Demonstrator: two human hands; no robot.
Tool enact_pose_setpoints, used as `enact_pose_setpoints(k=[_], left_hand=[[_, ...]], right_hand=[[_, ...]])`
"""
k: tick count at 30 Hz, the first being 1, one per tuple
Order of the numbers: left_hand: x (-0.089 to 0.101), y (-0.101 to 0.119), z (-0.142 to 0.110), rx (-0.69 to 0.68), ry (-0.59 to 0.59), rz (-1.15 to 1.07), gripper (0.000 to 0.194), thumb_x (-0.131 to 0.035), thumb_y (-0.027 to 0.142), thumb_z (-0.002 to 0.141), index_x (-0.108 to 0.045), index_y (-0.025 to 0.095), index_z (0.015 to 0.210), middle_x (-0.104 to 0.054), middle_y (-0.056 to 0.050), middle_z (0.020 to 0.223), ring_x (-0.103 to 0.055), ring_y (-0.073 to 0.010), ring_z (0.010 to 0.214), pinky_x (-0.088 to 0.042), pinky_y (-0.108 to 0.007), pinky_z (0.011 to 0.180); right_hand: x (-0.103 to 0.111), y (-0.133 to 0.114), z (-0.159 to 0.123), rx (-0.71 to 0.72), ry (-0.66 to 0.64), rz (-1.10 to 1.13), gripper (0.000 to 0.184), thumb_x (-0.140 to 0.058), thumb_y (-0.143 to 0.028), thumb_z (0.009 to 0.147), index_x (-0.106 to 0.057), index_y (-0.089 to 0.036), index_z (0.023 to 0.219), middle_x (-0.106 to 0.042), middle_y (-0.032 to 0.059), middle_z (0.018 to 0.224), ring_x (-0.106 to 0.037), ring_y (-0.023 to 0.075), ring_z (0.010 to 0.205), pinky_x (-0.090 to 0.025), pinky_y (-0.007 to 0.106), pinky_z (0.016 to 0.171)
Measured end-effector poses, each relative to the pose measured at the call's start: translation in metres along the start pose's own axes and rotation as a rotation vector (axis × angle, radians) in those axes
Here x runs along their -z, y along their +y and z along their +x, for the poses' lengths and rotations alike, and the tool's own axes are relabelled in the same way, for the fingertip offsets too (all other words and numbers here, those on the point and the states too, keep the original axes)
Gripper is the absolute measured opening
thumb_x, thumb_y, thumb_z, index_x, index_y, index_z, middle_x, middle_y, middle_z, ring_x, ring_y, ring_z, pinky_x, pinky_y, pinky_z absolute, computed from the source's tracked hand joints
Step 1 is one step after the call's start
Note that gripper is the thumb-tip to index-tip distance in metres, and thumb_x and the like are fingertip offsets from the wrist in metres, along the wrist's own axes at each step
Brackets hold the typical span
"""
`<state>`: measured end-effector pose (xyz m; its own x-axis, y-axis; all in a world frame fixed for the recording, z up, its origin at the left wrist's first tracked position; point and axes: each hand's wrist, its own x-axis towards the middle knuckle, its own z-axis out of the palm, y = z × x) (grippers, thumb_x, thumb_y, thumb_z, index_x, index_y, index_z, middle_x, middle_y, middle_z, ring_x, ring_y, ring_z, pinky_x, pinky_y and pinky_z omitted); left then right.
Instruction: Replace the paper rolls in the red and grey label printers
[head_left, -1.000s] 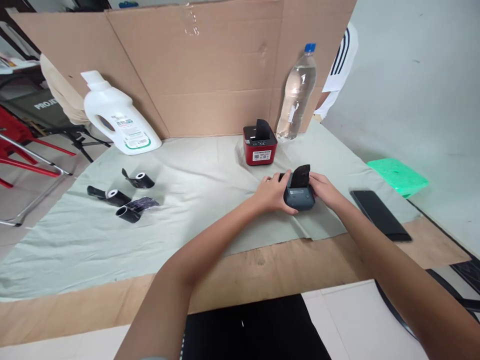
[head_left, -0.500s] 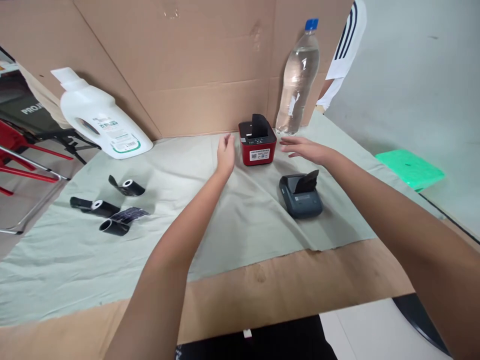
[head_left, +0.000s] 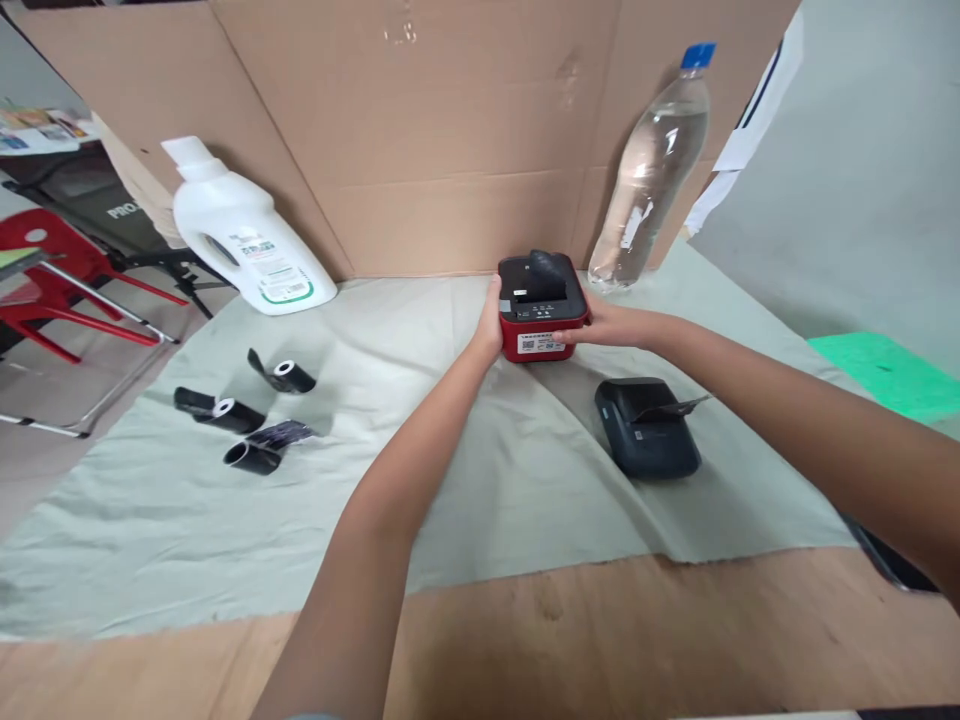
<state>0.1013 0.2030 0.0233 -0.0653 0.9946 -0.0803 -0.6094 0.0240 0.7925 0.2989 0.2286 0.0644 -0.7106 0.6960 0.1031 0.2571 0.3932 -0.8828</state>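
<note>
Left hand and right hand grip the red box between them, label facing the camera, long axis unclear.

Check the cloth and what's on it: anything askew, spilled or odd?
Nothing looks spilled or broken. The cloth isn't flat: a fold runs from near the red device past the dark device. At left, three black rolls have untidy loose tails.
</note>
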Motion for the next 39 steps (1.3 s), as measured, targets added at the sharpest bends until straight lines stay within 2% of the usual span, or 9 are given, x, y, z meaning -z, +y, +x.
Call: enact_pose_setpoints(k=[4,8,12,15,17,23,29,35,39], left_hand=[[0.012,0.052,-0.067,-0.243,0.011,0.038,0.068,-0.019,0.052,0.116,-0.07,0.011,0.132,-0.082,-0.009,0.119,-0.069,-0.0296,0.137,-0.054,-0.049,0.118],[0.031,0.089,-0.139,-0.355,-0.034,0.143,0.068,-0.023,0.06,0.114,-0.071,0.013,0.127,-0.081,-0.01,0.12,-0.066,-0.0294,0.139,-0.054,-0.046,0.119],[0.054,0.076,-0.186,-0.364,0.045,0.202,0.055,-0.033,0.056,0.113,-0.069,0.022,0.138,-0.076,-0.006,0.139,-0.063,-0.0236,0.144,-0.052,-0.04,0.122],[0.071,0.053,-0.197,-0.288,0.146,0.224,0.06,-0.041,0.067,0.107,-0.069,0.024,0.138,-0.078,-0.006,0.137,-0.066,-0.0262,0.14,-0.057,-0.041,0.116],[0.079,0.042,-0.197,-0.255,0.183,0.219,0.063,-0.043,0.071,0.104,-0.07,0.024,0.137,-0.08,-0.007,0.132,-0.068,-0.0281,0.137,-0.06,-0.041,0.111],[0.098,0.028,-0.19,-0.221,0.21,0.159,0.056,-0.037,0.06,0.109,-0.072,0.024,0.133,-0.082,-0.005,0.125,-0.069,-0.0249,0.135,-0.059,-0.039,0.113],[0.105,0.022,-0.191,-0.18,0.222,0.136,0.058,-0.048,0.067,0.104,-0.075,0.022,0.128,-0.083,-0.006,0.122,-0.07,-0.0294,0.133,-0.059,-0.043,0.113],[0.099,0.019,-0.193,-0.208,0.23,0.071,0.062,-0.06,0.072,0.095,-0.075,0.023,0.131,-0.081,-0.007,0.13,-0.066,-0.0305,0.141,-0.054,-0.043,0.12],[0.115,0.023,-0.191,-0.301,0.165,0.109,0.069,-0.072,0.067,0.085,-0.071,0.025,0.139,-0.068,-0.005,0.155,-0.045,-0.0326,0.161,-0.036,-0.042,0.135]], right_hand=[[-0.033,-0.064,-0.006,0.032,-0.025,0.027,0.098,-0.101,-0.036,0.068,-0.055,-0.031,0.154,-0.063,0.0068,0.154,-0.053,0.0406,0.151,-0.049,0.06,0.126],[-0.105,-0.103,-0.032,0.14,0.042,0.182,0.112,-0.1,-0.043,0.069,-0.04,-0.032,0.164,-0.052,0.007,0.166,-0.046,0.0395,0.157,-0.044,0.059,0.129],[-0.184,-0.093,-0.063,0.231,0.249,0.335,0.127,-0.097,-0.058,0.066,-0.028,-0.032,0.17,-0.043,0.0099,0.174,-0.041,0.0368,0.161,-0.036,0.056,0.135],[-0.215,-0.074,-0.071,0.185,0.312,0.36,0.133,-0.095,-0.063,0.065,-0.023,-0.03,0.171,-0.048,0.0122,0.17,-0.047,0.0366,0.157,-0.037,0.055,0.134],[-0.224,-0.066,-0.072,0.149,0.332,0.353,0.131,-0.095,-0.062,0.065,-0.025,-0.029,0.171,-0.049,0.0123,0.17,-0.048,0.0356,0.157,-0.037,0.053,0.134],[-0.233,-0.055,-0.069,0.131,0.341,0.406,0.131,-0.096,-0.055,0.066,-0.024,-0.027,0.172,-0.049,0.0139,0.169,-0.049,0.0324,0.157,-0.038,0.049,0.134],[-0.235,-0.044,-0.07,0.08,0.32,0.388,0.136,-0.097,-0.056,0.066,-0.02,-0.028,0.175,-0.039,0.0118,0.178,-0.04,0.0334,0.164,-0.034,0.05,0.137],[-0.232,-0.035,-0.072,0.086,0.295,0.382,0.14,-0.097,-0.062,0.066,-0.018,-0.028,0.176,-0.033,0.0105,0.181,-0.033,0.0343,0.168,-0.027,0.052,0.14],[-0.233,-0.03,-0.072,0.075,0.298,0.37,0.143,-0.097,-0.065,0.064,-0.016,-0.028,0.177,-0.032,0.0103,0.181,-0.031,0.038,0.169,-0.025,0.057,0.14]])
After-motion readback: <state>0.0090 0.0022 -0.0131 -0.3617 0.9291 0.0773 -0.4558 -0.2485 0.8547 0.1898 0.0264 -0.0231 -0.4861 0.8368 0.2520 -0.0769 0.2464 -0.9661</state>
